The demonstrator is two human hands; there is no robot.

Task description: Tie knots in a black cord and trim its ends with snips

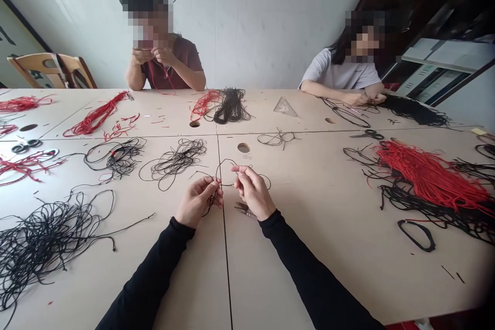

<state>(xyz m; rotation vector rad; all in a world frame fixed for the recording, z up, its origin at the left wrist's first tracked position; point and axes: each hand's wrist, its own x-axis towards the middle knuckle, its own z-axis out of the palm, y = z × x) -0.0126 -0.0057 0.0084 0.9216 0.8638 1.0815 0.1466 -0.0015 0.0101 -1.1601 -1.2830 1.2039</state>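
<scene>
Near the middle of the table, my left hand pinches a thin black cord between thumb and fingers. The cord rises in a small loop from the left hand toward my right hand, whose thumb and forefinger are closed on it. More of the cord hangs below the left palm, and a thin curve of it shows behind the right hand. Partly hidden under my right wrist lies a small metal tool, its kind not clear. Left of my hands rests a loose black cord bundle.
A big black cord tangle spreads at the left; a red cord bundle lies over black cords at the right. Scissors and a clear triangle ruler are farther back. Two people sit opposite, working cords. The table has round holes.
</scene>
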